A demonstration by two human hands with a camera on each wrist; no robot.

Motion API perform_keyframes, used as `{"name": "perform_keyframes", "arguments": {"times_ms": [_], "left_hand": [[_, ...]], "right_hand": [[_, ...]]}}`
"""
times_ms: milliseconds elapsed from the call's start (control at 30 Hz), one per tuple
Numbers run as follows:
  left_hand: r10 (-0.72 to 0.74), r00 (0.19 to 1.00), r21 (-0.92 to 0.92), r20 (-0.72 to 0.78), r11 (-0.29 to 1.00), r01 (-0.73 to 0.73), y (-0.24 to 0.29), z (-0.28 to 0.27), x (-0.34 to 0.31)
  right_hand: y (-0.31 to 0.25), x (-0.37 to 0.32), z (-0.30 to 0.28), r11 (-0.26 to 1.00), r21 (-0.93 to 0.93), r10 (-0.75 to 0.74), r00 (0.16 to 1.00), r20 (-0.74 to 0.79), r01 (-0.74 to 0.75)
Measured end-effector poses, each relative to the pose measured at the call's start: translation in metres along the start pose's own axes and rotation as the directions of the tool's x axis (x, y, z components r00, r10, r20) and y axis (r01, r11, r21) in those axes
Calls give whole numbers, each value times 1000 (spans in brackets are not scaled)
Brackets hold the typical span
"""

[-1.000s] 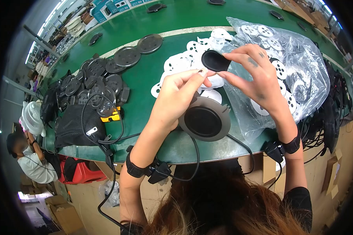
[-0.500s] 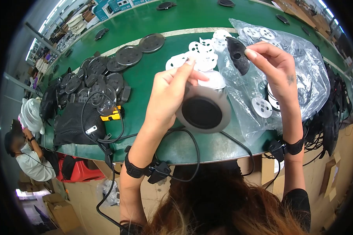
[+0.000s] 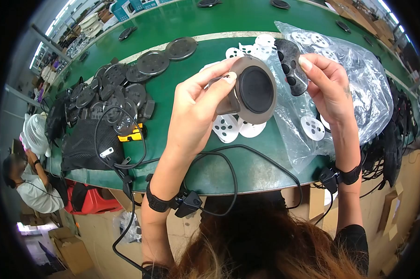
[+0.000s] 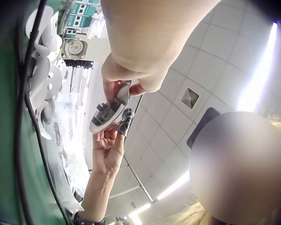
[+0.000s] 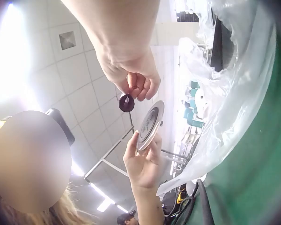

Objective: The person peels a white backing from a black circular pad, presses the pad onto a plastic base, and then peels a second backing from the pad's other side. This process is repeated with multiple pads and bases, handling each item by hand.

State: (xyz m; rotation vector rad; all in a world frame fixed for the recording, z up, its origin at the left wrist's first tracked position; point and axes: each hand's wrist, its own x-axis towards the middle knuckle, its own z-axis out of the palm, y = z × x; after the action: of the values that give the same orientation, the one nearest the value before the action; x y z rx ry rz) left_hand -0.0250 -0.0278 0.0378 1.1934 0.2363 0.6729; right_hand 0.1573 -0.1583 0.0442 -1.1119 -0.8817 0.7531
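My left hand (image 3: 193, 104) grips a grey round plastic housing (image 3: 258, 88) by its back, with the flat black disc at its centre facing me. In the left wrist view the housing's back (image 4: 103, 117) shows moulded structures inside its rim. Between thumb and fingers, my right hand (image 3: 332, 88) pinches a thin speckled black pad (image 3: 295, 67) with dark round holes. The pad (image 5: 126, 103) looks curled in the right wrist view, just apart from the housing (image 5: 151, 125). Below the housing lie white perforated discs (image 3: 225, 129), partly hidden by it.
A clear plastic bag (image 3: 372, 93) of white discs lies at the right. Dark round parts (image 3: 112, 83) are heaped at the left, behind a black mesh pouch (image 3: 91, 149) and a yellow item (image 3: 134, 134). Cables (image 3: 265, 158) loop across the table's front. Another person (image 3: 37, 190) sits at far left.
Both hands were together at the black pad; the right hand has drawn it away to the right and turned it. The left hand has raised and tilted the housing upward.
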Motion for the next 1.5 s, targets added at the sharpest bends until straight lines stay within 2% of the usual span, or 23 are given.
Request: {"name": "perform_keyframes", "arguments": {"times_ms": [167, 367, 433, 500, 633, 933, 1000, 1033, 1100, 1167, 1233, 1267, 1333, 1367, 1400, 1433, 1467, 1500], "left_hand": [[27, 1000, -27, 3, 999, -27, 2, 1, -1], [7, 1000, -82, 18, 997, -5, 4, 1, -1], [4, 1000, -88, 24, 996, -2, 3, 1, -1], [59, 998, -66, 4, 996, -59, -1, 0, 0], [47, 998, -114, 35, 993, -43, 3, 0, -2], [74, 996, -123, 53, 990, -67, 3, 2, -2], [11, 999, 24, 48, 1000, -12, 2, -2, -1], [14, 999, 25, 48, 1000, -15, 0, -6, 0], [-124, 990, 273, 71, 957, 100, -4, -16, 5], [-133, 990, 228, 51, 967, 118, -7, -17, 12], [-75, 996, -138, -44, 988, 68, -12, -18, 32], [21, 995, -153, -96, 988, -35, -18, -20, 50], [-12, 998, -48, -68, 999, 9, -15, -24, 86], [-39, 998, 61, -44, 997, 42, -10, -23, 97], [-72, 997, 291, -32, 953, 78, -8, -29, 105], [-107, 994, 507, -25, 855, 105, -10, -38, 114], [-51, 999, 750, -7, 661, 39, -16, -56, 126], [-8, 999, 918, 31, 395, -25, -29, -81, 136]], "right_hand": [[-1, -2, 0, 1000, -28, -4, 999, 39, 5], [-3, -5, 9, 999, -33, -6, 1000, -15, 6], [-4, -5, 9, 998, -67, 0, 1000, 7, 0], [-5, -6, 10, 995, -98, -10, 1000, -5, 9], [-7, -7, 8, 989, -142, -51, 999, 2, 51], [-8, -8, 7, 997, -55, -58, 998, -27, 56], [-8, -6, 5, 999, -25, -48, 998, -33, 47], [-9, -6, 4, 999, 5, -37, 999, -37, 37], [-7, -4, 0, 999, 12, -30, 998, -60, 30], [-6, -2, -2, 999, 25, -27, 998, -65, 29], [-7, -2, -1, 1000, 1, 5, 992, -122, -5], [-7, -2, 0, 999, -39, 17, 989, -148, -23], [-6, 0, 1, 999, -32, 24, 992, -121, -28], [-5, 0, 0, 999, -31, 29, 992, -124, -33], [-3, 1, -3, 999, -27, 22, 992, -122, -25], [-2, 2, -2, 1000, -27, 13, 994, -109, -16], [-2, 2, -2, 1000, -23, 13, 992, -126, -16], [-3, 2, -3, 1000, -17, 14, 988, -151, -16]]}}
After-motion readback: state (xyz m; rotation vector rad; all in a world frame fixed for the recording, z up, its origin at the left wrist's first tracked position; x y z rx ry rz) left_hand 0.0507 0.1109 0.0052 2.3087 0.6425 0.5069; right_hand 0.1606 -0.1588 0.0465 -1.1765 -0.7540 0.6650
